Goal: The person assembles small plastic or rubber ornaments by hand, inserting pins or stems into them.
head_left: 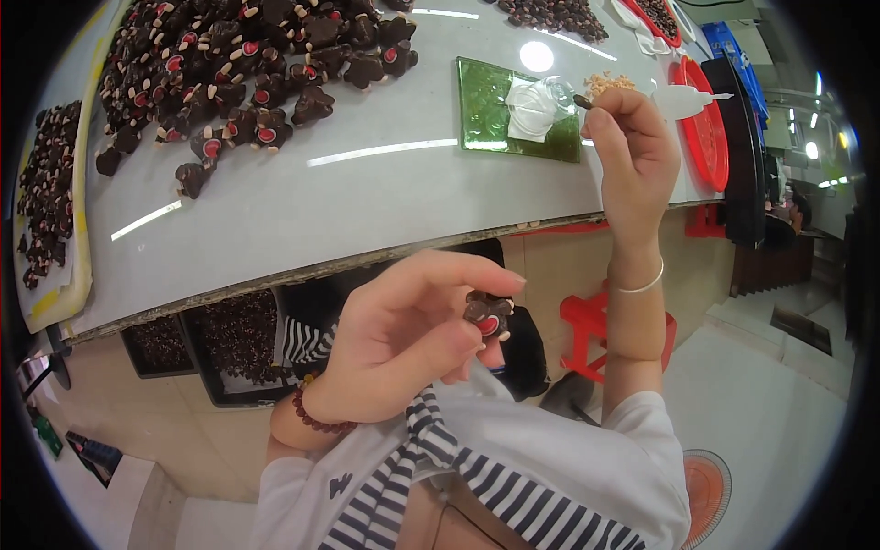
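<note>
Between thumb and fingers of my left hand (403,330) sits a small dark brown animal-shaped figurine (487,314) with a red oval spot and beige tips, held in front of my chest. My right hand (637,142) is raised over the table, pinching a small dark piece (582,101) too small to make out well. Beneath and left of that hand lies a green mat (484,110) with a white paper (532,115) and a round clear dish (554,95) on it. Beige bits (607,84) are heaped beside the right fingers.
Many similar figurines (266,92) cover the table's far left. A white nozzle bottle (680,103) lies by a red tray (704,137). Dark small pieces (559,16) are piled at the back. Filled trays (238,339) stand under the table edge; a red stool (587,321) is below.
</note>
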The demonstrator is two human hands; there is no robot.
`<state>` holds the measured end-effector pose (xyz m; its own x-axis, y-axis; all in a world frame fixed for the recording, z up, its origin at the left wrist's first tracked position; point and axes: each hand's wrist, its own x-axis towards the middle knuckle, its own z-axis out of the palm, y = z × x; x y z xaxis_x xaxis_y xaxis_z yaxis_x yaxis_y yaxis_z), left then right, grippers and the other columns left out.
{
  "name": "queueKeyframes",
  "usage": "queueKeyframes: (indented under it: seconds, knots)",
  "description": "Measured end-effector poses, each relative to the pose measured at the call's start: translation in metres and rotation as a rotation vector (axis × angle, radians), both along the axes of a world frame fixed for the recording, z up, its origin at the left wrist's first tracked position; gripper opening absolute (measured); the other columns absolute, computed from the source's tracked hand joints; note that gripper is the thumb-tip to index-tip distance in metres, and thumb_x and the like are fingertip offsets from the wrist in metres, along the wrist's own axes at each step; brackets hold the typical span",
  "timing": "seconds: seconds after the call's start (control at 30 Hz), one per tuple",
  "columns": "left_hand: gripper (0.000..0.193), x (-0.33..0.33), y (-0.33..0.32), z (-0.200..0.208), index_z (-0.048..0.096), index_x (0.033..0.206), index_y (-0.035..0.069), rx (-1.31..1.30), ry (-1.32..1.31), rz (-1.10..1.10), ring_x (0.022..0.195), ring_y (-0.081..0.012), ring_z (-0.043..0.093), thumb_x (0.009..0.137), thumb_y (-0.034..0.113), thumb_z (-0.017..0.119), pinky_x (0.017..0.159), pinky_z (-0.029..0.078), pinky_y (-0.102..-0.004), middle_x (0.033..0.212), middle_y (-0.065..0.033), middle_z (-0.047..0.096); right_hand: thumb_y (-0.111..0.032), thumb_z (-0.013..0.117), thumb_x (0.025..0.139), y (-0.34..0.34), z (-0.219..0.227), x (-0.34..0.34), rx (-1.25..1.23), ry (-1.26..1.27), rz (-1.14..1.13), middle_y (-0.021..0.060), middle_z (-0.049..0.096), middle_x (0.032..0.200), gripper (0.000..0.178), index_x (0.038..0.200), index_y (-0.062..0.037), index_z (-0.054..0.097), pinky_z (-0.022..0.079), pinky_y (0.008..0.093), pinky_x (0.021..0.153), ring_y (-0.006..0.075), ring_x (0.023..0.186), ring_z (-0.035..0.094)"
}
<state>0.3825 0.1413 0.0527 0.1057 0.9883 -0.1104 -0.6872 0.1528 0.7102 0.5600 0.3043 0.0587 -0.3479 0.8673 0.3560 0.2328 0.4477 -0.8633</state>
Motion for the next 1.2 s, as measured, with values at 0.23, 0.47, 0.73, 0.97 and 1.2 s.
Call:
queueKeyframes:
  seconds: [0.23, 0.47, 0.73, 0.97, 1.2]
  knots:
    - [0.027, -0.013, -0.002, -0.014, 0.053, 0.111, -0.005, 0.054, -0.176, -0.125, 0.064, -0.007, 0.058, 0.087, 0.008, 0.054, 0.056, 0.04, -0.0168, 0.068, -0.0013, 0.055, 0.0, 0.057, 0.084, -0.002, -0.005, -0.002, -0.038, -0.015, 0.023, -0.0021, 0.053, 0.079, 0.004, 0.087, 0.0008, 0.055, 0.038, 0.017, 0.063, 0.0037, 0.07, 0.045]
    - [0.029, -0.012, 0.0, -0.008, 0.051, 0.114, -0.006, 0.035, -0.161, -0.083, 0.066, -0.0078, 0.058, 0.087, 0.006, 0.053, 0.058, 0.042, -0.0174, 0.07, -0.0024, 0.057, 0.002, 0.056, 0.083, -0.009, 0.001, -0.003, 0.015, 0.013, 0.008, -0.0019, 0.052, 0.079, 0.005, 0.087, 0.0018, 0.054, 0.038, 0.017, 0.062, 0.004, 0.07, 0.044]
    - [0.059, -0.014, 0.002, -0.008, 0.05, 0.122, -0.001, 0.238, 0.167, -0.134, 0.061, -0.0065, 0.058, 0.07, 0.006, 0.076, 0.057, 0.044, -0.0182, 0.094, -0.0074, 0.066, 0.0, 0.067, 0.053, -0.065, 0.041, -0.014, 0.564, -0.123, 0.484, 0.0016, 0.055, 0.074, 0.023, 0.074, -0.0061, 0.06, 0.036, 0.029, 0.052, 0.0169, 0.061, 0.051]
    - [0.069, -0.012, 0.003, 0.006, 0.054, 0.11, -0.012, 0.255, 0.445, -0.104, 0.053, -0.0074, 0.056, 0.06, 0.025, 0.084, 0.056, 0.044, -0.0186, 0.068, -0.0057, 0.062, -0.006, 0.063, 0.057, -0.072, 0.028, -0.016, 0.819, -0.109, 0.416, 0.004, 0.054, 0.076, 0.018, 0.074, -0.0047, 0.059, 0.033, 0.0278, 0.051, 0.0167, 0.061, 0.051]
    - [0.047, -0.009, -0.001, 0.004, 0.059, 0.103, -0.01, 0.32, 0.559, 0.011, 0.058, -0.0078, 0.059, 0.066, 0.009, 0.08, 0.055, 0.045, -0.0179, 0.076, -0.0092, 0.065, -0.005, 0.063, 0.058, -0.072, 0.031, -0.014, 0.832, -0.183, 0.465, 0.0041, 0.053, 0.074, 0.017, 0.074, -0.0039, 0.059, 0.034, 0.028, 0.05, 0.0168, 0.06, 0.05]
